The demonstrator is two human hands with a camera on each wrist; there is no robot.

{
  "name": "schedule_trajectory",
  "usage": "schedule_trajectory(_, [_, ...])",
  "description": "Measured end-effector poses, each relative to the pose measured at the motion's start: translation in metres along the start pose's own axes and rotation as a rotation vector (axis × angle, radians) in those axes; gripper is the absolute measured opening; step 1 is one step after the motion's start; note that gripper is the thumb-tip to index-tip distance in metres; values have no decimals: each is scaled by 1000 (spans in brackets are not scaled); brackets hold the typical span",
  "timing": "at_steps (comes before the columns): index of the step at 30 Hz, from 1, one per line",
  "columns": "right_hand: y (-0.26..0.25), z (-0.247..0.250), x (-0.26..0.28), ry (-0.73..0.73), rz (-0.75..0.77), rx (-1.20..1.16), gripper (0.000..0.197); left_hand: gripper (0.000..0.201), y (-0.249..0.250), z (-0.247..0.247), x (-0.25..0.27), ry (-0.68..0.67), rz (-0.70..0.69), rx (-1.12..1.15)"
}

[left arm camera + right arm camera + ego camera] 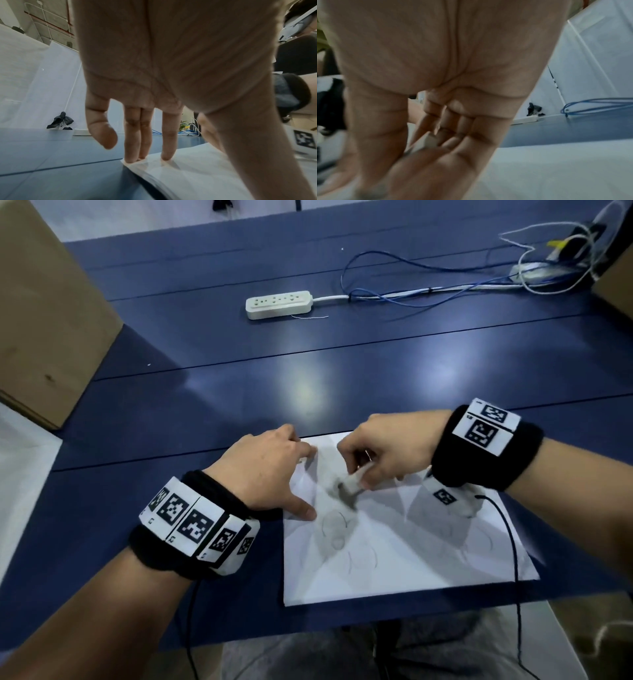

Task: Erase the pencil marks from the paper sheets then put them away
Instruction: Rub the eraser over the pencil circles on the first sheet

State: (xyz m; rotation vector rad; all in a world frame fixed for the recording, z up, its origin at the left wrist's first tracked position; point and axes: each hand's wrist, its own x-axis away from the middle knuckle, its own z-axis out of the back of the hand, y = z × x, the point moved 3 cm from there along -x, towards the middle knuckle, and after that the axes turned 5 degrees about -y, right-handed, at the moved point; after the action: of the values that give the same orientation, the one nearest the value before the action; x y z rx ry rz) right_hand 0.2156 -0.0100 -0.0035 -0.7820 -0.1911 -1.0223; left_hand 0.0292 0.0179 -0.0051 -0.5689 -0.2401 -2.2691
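A white paper sheet [411, 556] with faint curved pencil marks [339, 529] lies at the near edge of the blue table [308, 371]. My left hand [274, 467] presses straight fingers [135, 142] and thumb onto the sheet's left edge [197, 169], holding it flat. My right hand [383, 450] pinches a small white eraser [352, 482], whose tip touches the paper near the sheet's upper middle. In the right wrist view the eraser [429, 141] sits blurred between thumb and curled fingers [453, 129] over the paper [556, 169].
A white power strip [279, 303] lies at mid table with blue and white cables [445, 287] running to the far right. Brown cardboard boxes stand at the left [44, 313] and far right [616, 285]. Black wrist cables [513, 559] hang across the sheet's right side.
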Motion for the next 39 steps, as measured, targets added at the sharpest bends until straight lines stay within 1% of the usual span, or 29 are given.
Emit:
schedule_trajectory(3, [13,18,-9,229,-121,133,23,97,0,1,1,-2,-3,-1])
schedule_trajectory(4, [17,22,-9,275,-153,164,27,99,0,1,1,-2,-3,0])
schedule_trajectory(5, [19,22,-8,294,-149,173,28,99,0,0,1,-2,-3,2])
schedule_trajectory(6, [18,21,-6,280,-118,167,26,99,0,0,1,-1,-4,6])
schedule_trajectory(7, [14,17,-4,230,-67,149,22,97,0,0,1,0,-1,10])
schedule_trajectory(8, [8,11,0,148,-17,120,19,96,0,0,1,0,0,12])
schedule_trajectory(10, [-2,-2,6,-39,22,9,23,97,-1,-1,1,-1,2,13])
schedule_trajectory(11, [-3,-5,7,-72,22,-23,24,98,-1,-1,0,0,1,12])
schedule_trajectory(12, [-2,-4,5,-38,18,0,21,97,-1,-1,0,3,0,11])
schedule_trajectory(13, [1,2,1,44,8,57,19,96,-1,-1,0,5,-1,10])
schedule_trajectory(15, [11,17,-6,237,-63,154,19,97,-1,-1,0,5,-2,10])
schedule_trajectory(16, [15,24,-7,303,-101,165,21,98,0,0,0,5,-2,9])
schedule_trajectory(17, [17,26,-7,329,-120,161,23,99,0,-1,1,6,-1,9])
schedule_trajectory(18, [17,25,-6,322,-105,161,22,99,0,-1,1,7,-1,8])
schedule_trajectory(19, [15,21,-4,277,-69,154,18,99,0,-1,1,9,0,9])
schedule_trajectory(21, [4,8,3,104,10,86,13,97,0,-2,1,9,2,16])
schedule_trajectory(22, [1,1,5,6,20,30,13,98,-1,-2,1,8,3,19])
schedule_trajectory(23, [-2,-4,7,-56,18,-9,13,98,-1,-2,1,9,2,20])
schedule_trajectory(24, [-1,-4,6,-56,14,-6,13,98,-1,-2,1,11,2,20])
schedule_trajectory(25, [1,0,3,-4,5,26,14,97,0,-2,1,12,2,20])
schedule_trajectory(28, [15,20,-6,248,-100,114,24,99,0,-2,2,11,3,21])
schedule_trajectory(29, [18,25,-6,293,-124,122,30,100,0,-2,2,11,4,20])
schedule_trajectory(30, [20,26,-5,295,-121,114,32,100,1,-1,2,10,5,20])
schedule_trajectory(31, [18,24,-3,260,-86,98,28,100,0,-1,1,10,5,21])
schedule_trajectory(33, [11,10,2,99,3,54,16,98,0,-1,1,8,5,18])
schedule_trajectory(35, [6,-6,6,-74,41,-26,15,99,-1,-2,0,5,5,14])
schedule_trajectory(36, [4,-9,6,-95,50,-31,15,99,-1,-2,0,5,4,12])
schedule_trajectory(37, [4,-7,5,-60,53,-23,15,99,0,-2,0,5,4,11])
schedule_trajectory(39, [10,6,-2,96,5,28,17,97,0,-1,0,5,1,11])
